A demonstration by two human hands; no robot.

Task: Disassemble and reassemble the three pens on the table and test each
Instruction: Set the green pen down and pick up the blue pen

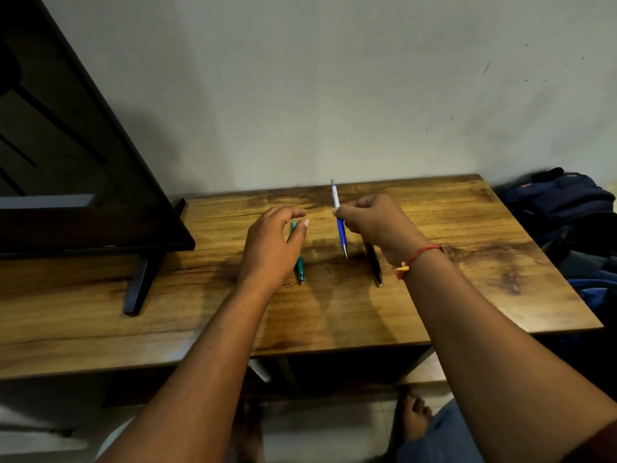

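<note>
**A:** What is taking up the most room?

**B:** The wooden counter (467, 228) is stretching across the view. A dark flat screen (66, 162) is standing on its left part, and a blue backpack (561, 208) is lying beyond its right edge.

**A:** And the hands?

**B:** The left hand (270, 248) is hovering above the counter, fingers loosely curved and apart, gripping nothing. The right hand (380, 225) is holding the blue pen (341, 235) up off the counter, fingers clamped round its middle, tip pointing down.

**A:** The other pens?

**B:** The green pen (299, 267) is lying on the counter, partly hidden under the left hand. The black pen (375, 265) is lying on the counter beneath the right wrist.
</note>
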